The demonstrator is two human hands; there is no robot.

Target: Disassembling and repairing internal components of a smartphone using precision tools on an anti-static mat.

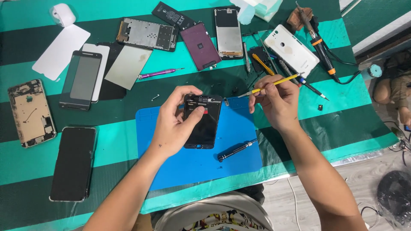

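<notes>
At frame centre, the left hand (pixel 173 124) grips a black phone frame (pixel 202 121) above the blue mat (pixel 239 128). The right hand (pixel 276 100) pinches yellow tweezers (pixel 274 83). A black screwdriver (pixel 236 150) lies lower right; phone parts crowd the upper frame.

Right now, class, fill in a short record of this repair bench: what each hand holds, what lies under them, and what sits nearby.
left hand: grips a dark phone frame, tilted up off the mat
right hand: holds yellow tweezers, tips pointing left toward the frame
surface: blue mat on a green striped cloth
on the mat: black screwdriver
nearby: purple screwdriver, white back cover, soldering iron
</notes>
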